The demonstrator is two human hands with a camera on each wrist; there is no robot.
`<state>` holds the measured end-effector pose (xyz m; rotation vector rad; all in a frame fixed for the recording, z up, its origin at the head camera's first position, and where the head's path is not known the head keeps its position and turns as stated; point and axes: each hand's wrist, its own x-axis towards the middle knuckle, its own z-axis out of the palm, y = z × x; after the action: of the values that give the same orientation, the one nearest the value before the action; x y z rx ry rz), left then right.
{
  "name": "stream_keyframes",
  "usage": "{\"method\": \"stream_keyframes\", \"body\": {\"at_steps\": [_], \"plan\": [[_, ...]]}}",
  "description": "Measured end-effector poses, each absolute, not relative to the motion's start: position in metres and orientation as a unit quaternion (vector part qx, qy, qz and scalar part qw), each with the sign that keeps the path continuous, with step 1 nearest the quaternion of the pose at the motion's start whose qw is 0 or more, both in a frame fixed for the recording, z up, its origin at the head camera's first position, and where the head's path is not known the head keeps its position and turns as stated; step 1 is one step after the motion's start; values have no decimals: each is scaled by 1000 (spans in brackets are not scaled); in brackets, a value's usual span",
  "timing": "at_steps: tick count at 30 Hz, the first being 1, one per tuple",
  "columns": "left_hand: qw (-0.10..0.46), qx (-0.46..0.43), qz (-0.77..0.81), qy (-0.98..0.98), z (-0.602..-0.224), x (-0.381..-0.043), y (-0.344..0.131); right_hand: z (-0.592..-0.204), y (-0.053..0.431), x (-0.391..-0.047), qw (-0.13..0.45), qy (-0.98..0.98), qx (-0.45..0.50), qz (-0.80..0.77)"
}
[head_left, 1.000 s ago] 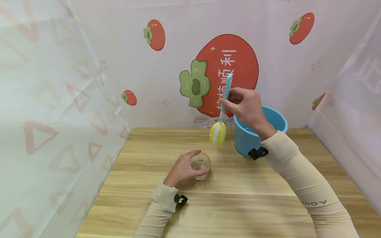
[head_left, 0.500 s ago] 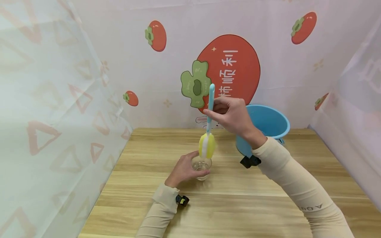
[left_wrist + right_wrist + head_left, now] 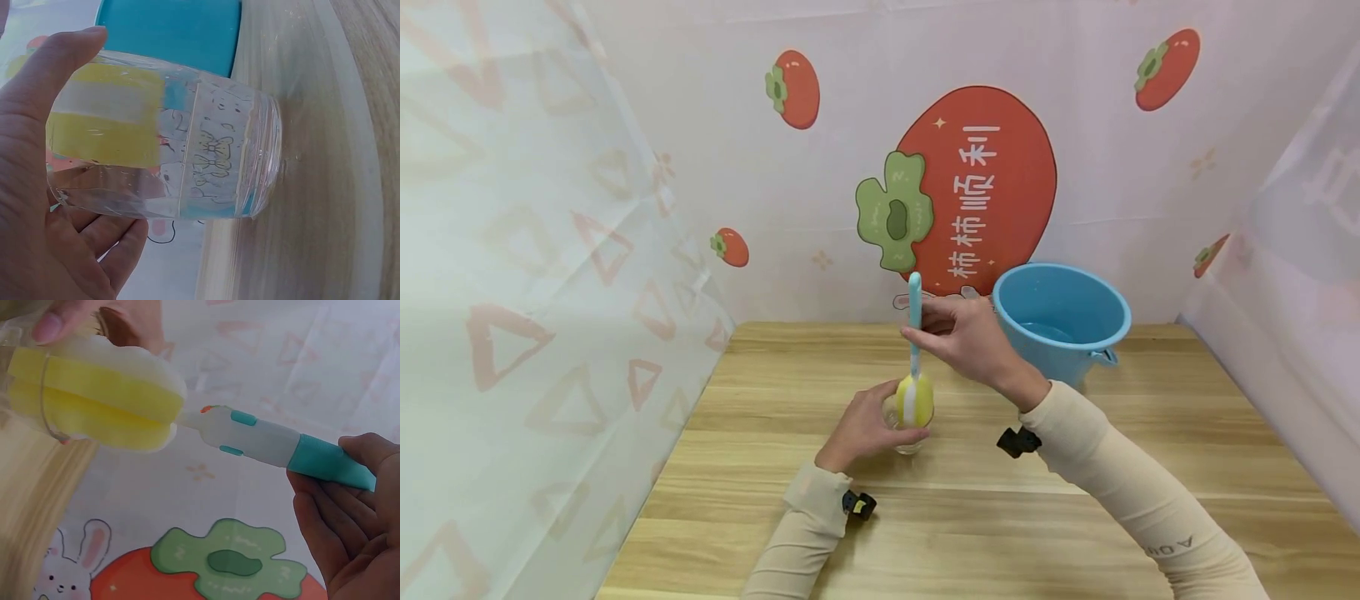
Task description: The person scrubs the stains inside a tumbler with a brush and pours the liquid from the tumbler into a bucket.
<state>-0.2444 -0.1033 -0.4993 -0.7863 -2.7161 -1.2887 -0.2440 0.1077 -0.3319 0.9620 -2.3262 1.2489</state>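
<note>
My left hand (image 3: 865, 427) grips a clear glass (image 3: 215, 147) near its rim, thumb on one side and fingers on the other. The glass stands upright on the wooden table, with a faint printed cartoon on its wall. In my right hand (image 3: 966, 337) is a sponge bottle brush (image 3: 915, 333), pinched by its light blue handle (image 3: 328, 461) between thumb and fingers. Its yellow and white sponge head (image 3: 103, 397) points down and sits partly inside the glass, the upper part above the rim, as the right wrist view shows.
A light blue bucket (image 3: 1037, 354) with a side handle stands at the back right of the wooden table (image 3: 1000, 533). Behind the table hangs a white cloth (image 3: 820, 183) printed with red persimmons. Similar sheets close off the left and right sides.
My right hand has moved left and down, carrying the brush from beside the bucket into the mouth of the glass. The left hand keeps its hold on the glass in place.
</note>
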Motion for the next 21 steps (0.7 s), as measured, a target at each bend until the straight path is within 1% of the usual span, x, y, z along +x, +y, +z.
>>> {"method": "stream_keyframes", "body": {"at_steps": [5, 13, 18, 21], "plan": [[13, -242, -408, -880, -500, -244, -103, -351, 105, -244, 152, -820, 344, 432], [20, -243, -410, -879, -502, -245, -102, -383, 101, -245, 135, -811, 335, 460], [14, -249, -415, -875, -502, -245, -103, -391, 99, -242, 111, -824, 342, 438], [8, -248, -414, -876, -503, -246, -103, -389, 98, -242, 112, -827, 348, 427]]}}
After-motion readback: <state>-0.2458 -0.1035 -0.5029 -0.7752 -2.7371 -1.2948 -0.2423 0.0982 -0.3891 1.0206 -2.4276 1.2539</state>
